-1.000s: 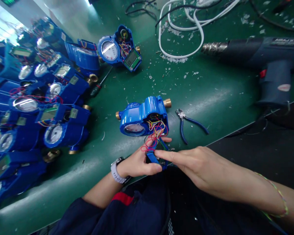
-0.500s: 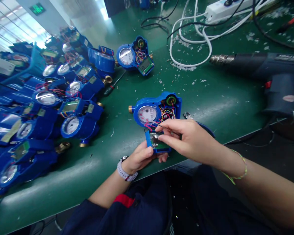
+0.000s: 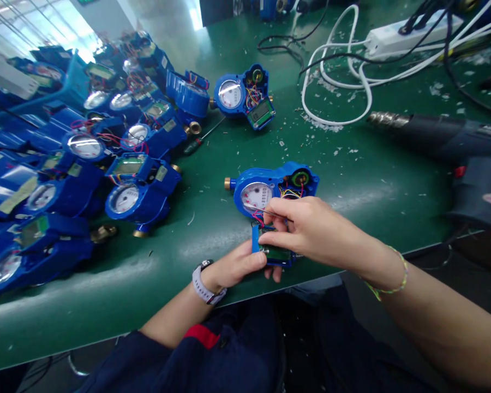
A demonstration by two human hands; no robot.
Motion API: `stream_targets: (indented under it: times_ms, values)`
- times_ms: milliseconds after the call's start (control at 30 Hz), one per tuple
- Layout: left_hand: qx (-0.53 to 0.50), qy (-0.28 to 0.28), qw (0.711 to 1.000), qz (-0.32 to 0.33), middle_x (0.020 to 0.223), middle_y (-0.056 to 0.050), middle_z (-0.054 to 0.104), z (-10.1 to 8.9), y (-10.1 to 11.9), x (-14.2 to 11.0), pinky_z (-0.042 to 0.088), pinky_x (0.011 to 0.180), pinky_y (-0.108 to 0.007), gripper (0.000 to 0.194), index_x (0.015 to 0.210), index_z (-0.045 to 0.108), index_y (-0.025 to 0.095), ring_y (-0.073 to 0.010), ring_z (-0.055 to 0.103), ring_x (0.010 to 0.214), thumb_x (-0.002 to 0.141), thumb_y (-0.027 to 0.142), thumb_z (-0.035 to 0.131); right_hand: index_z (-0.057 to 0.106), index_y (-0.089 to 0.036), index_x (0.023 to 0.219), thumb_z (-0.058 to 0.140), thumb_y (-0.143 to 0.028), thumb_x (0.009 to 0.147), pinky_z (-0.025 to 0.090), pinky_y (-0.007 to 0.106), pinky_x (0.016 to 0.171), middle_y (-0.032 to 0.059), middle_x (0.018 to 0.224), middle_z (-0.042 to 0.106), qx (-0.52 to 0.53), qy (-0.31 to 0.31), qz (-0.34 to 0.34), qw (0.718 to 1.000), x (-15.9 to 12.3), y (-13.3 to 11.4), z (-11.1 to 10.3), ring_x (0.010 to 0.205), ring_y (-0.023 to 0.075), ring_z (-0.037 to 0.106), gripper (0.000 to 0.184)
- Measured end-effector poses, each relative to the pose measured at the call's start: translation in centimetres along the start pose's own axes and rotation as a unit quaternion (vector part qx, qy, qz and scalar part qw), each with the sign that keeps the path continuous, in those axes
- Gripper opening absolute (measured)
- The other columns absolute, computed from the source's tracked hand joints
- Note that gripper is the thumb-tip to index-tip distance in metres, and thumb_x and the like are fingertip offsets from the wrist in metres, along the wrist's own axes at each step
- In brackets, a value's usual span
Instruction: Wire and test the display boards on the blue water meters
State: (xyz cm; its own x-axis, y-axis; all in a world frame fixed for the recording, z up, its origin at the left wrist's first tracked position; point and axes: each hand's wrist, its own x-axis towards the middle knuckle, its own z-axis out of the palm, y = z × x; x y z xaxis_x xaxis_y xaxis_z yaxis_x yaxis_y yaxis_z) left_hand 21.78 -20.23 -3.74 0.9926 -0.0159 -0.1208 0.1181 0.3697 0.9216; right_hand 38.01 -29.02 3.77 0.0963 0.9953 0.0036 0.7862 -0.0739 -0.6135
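A blue water meter (image 3: 253, 197) with a round white dial lies in front of me, its side housing uncovered and coloured wires showing. Red wires run from it to a blue display cover (image 3: 255, 238) with a green circuit board inside. My left hand (image 3: 241, 266) grips this cover at its near left edge, thumb on top and fingers underneath. Over the board, my right hand (image 3: 303, 226) pinches a thin metal tool (image 3: 258, 209) whose tip points left across the dial's edge; its exact kind is unclear. The right thumb rests on the board and hides part of it.
Many blue meters (image 3: 137, 199) crowd the left side. Another uncovered meter (image 3: 243, 98) and a screwdriver (image 3: 204, 136) lie farther back. At right are a heat gun (image 3: 429, 131), a white power strip (image 3: 413, 35), looped cables (image 3: 306, 93) and scattered white scraps.
The view has swung, so the scene sits farther right. My right thumb has come down onto the board, over the shiny metal part visible before. Both hands keep their hold.
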Motion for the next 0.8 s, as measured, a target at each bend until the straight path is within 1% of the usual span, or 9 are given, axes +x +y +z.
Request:
stream_targets:
  times_ms: [100, 200, 300, 400, 433, 500, 567, 667, 800]
  values:
    - [-0.034, 0.013, 0.999, -0.001, 0.070, -0.007, 0.064, 0.0, -0.4, 0.0, 0.043, 0.063, -0.028, 0.063, 0.084, 0.062, 0.012, -0.0154, 0.056, 0.063, 0.082, 0.073, 0.051, 0.062, -0.016, 0.089, 0.064, -0.029, 0.090, 0.027, 0.027, 0.056, 0.0007, 0.075, 0.064, -0.068, 0.047, -0.055, 0.995, -0.6, 0.1, 0.9, 0.066, 0.0152, 0.058, 0.013]
    - [-0.054, 0.028, 0.998, -0.006, 0.069, -0.006, 0.064, -0.2, -1.0, 0.1, 0.044, 0.062, -0.027, 0.061, 0.083, 0.062, 0.012, -0.0154, 0.057, 0.063, 0.082, 0.072, 0.053, 0.062, -0.015, 0.090, 0.055, -0.026, 0.095, 0.026, 0.029, 0.054, 0.0044, 0.082, 0.066, -0.130, 0.081, -0.092, 0.984, -1.0, 0.1, 1.7, 0.070, 0.0183, 0.063, 0.014]
    - [-0.048, 0.030, 0.998, -0.007, 0.069, -0.007, 0.066, -0.4, -1.3, 0.1, 0.044, 0.063, -0.027, 0.059, 0.086, 0.063, 0.012, -0.0159, 0.058, 0.064, 0.084, 0.070, 0.052, 0.062, -0.016, 0.084, 0.053, -0.022, 0.093, 0.024, 0.030, 0.052, 0.0037, 0.078, 0.065, -0.150, 0.095, -0.088, 0.980, -0.9, 0.3, 2.0, 0.066, 0.0179, 0.062, 0.014]
    - [-0.045, 0.021, 0.999, -0.015, 0.074, -0.008, 0.069, -0.5, -1.3, 0.1, 0.048, 0.072, -0.031, 0.059, 0.092, 0.066, 0.011, -0.0185, 0.061, 0.070, 0.086, 0.067, 0.051, 0.060, -0.016, 0.079, 0.056, -0.017, 0.089, 0.026, 0.029, 0.054, 0.0015, 0.074, 0.064, -0.105, 0.078, -0.058, 0.990, -0.4, 0.6, 1.9, 0.063, 0.0154, 0.058, 0.011]
    - [-0.044, 0.027, 0.999, -0.016, 0.079, -0.009, 0.070, -0.6, -1.3, 0.1, 0.048, 0.078, -0.033, 0.057, 0.096, 0.066, 0.011, -0.0200, 0.063, 0.076, 0.086, 0.065, 0.052, 0.059, -0.017, 0.078, 0.057, -0.016, 0.087, 0.027, 0.028, 0.055, 0.0004, 0.072, 0.063, -0.078, 0.066, -0.046, 0.994, -0.2, 0.8, 1.8, 0.061, 0.0140, 0.056, 0.010]
    - [-0.035, 0.061, 0.997, -0.007, 0.098, -0.009, 0.071, -0.5, -1.3, 0.1, 0.046, 0.093, -0.039, 0.054, 0.108, 0.065, 0.012, -0.0237, 0.063, 0.094, 0.086, 0.061, 0.058, 0.058, -0.017, 0.075, 0.057, -0.014, 0.085, 0.029, 0.027, 0.056, -0.0012, 0.068, 0.061, -0.036, 0.044, -0.024, 0.998, 0.0, 1.0, 1.7, 0.058, 0.0119, 0.052, 0.010]
    - [-0.015, 0.103, 0.995, 0.008, 0.117, -0.009, 0.066, -0.4, -1.4, 0.1, 0.040, 0.104, -0.042, 0.054, 0.119, 0.060, 0.014, -0.0271, 0.058, 0.111, 0.086, 0.056, 0.060, 0.058, -0.017, 0.076, 0.057, -0.014, 0.085, 0.030, 0.026, 0.058, -0.0010, 0.069, 0.060, -0.026, 0.031, -0.018, 0.999, -0.1, 1.1, 1.6, 0.058, 0.0120, 0.050, 0.010]
    - [0.039, 0.129, 0.991, 0.018, 0.133, -0.010, 0.057, -0.1, -1.1, 0.0, 0.034, 0.112, -0.045, 0.054, 0.129, 0.054, 0.016, -0.0299, 0.050, 0.125, 0.089, 0.053, 0.055, 0.060, -0.016, 0.083, 0.060, -0.018, 0.086, 0.032, 0.027, 0.061, 0.0009, 0.077, 0.063, -0.033, 0.014, -0.027, 0.999, -0.3, 1.0, 1.6, 0.066, 0.0145, 0.055, 0.003]
    - [0.151, 0.142, 0.978, 0.030, 0.145, -0.010, 0.045, 0.0, -0.2, -0.2, 0.024, 0.120, -0.045, 0.063, 0.140, 0.043, 0.018, -0.0312, 0.037, 0.137, 0.088, 0.048, 0.058, 0.061, -0.017, 0.085, 0.071, -0.029, 0.083, 0.034, 0.027, 0.062, 0.0003, 0.080, 0.064, -0.015, -0.005, -0.016, 1.000, 0.0, 0.9, 1.3, 0.070, 0.0151, 0.057, 0.016]
